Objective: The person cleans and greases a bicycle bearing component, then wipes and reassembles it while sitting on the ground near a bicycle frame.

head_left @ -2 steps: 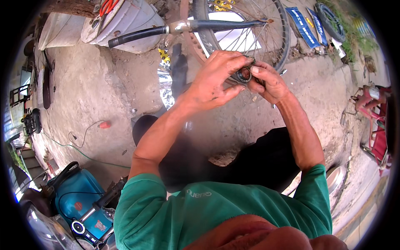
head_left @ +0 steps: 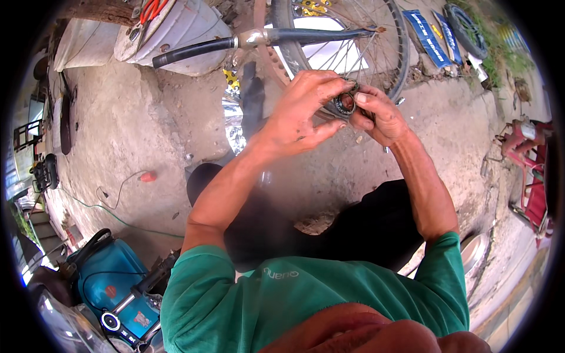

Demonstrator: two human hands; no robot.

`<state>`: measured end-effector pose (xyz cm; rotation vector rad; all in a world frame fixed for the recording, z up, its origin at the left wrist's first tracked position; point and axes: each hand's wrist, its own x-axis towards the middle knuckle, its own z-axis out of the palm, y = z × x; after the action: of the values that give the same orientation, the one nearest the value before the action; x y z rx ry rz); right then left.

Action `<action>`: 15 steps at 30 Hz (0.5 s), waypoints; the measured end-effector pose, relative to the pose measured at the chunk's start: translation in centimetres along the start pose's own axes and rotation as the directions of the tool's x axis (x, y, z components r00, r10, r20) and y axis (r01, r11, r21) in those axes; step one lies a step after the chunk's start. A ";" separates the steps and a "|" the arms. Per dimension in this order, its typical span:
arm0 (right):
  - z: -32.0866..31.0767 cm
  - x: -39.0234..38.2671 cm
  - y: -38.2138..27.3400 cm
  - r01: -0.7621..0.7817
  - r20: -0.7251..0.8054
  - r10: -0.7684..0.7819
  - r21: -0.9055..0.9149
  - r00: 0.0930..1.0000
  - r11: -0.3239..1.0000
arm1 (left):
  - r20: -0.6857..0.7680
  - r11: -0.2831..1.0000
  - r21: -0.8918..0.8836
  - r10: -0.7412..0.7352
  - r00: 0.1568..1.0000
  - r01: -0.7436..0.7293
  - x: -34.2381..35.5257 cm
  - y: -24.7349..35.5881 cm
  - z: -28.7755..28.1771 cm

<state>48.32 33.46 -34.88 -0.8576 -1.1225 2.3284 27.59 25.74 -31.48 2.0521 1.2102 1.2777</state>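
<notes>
A small, dark, greasy bearing ring (head_left: 343, 106) is held up between my two hands, in front of the spoked wheel. My right hand (head_left: 384, 117) grips its right side, thumb on top and fingers curled beneath. From the left, my left hand (head_left: 300, 115) reaches around it, index fingertip at its upper edge and thumb below. Dark grease marks both hands. My fingers cover part of the ring, and whether a second small part sits at its upper edge is hard to make out.
Ahead lies a bicycle wheel (head_left: 405, 53) with a black and silver tube (head_left: 253, 38) across it. White buckets (head_left: 194, 41) stand at the far left, blue strips (head_left: 426, 38) and a tyre (head_left: 465, 29) at the far right. A blue case (head_left: 112, 270) is near left, a red metal frame (head_left: 532, 188) at right.
My left hand has shifted very slightly about the bearing ring. Everything else looks the same.
</notes>
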 end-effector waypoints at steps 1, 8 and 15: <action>0.0 0.0 -0.2 0.005 -0.009 -0.005 0.005 1.000 1.000 | -0.012 1.000 0.012 0.007 1.000 -0.007 0.0 0.0 -0.3; 0.5 -0.1 -0.7 0.075 -0.077 -0.066 0.123 0.995 0.990 | 0.101 0.989 -0.072 -0.123 0.987 0.131 -0.9 -0.5 0.4; 0.5 0.1 -0.3 0.133 -0.149 -0.116 0.112 0.982 0.985 | 0.346 0.404 -0.687 -0.549 0.761 0.604 -1.9 0.6 1.8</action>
<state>47.95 33.50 -34.43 -0.8668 -0.9376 2.1716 29.02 23.99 -32.86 0.8857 0.9439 1.0654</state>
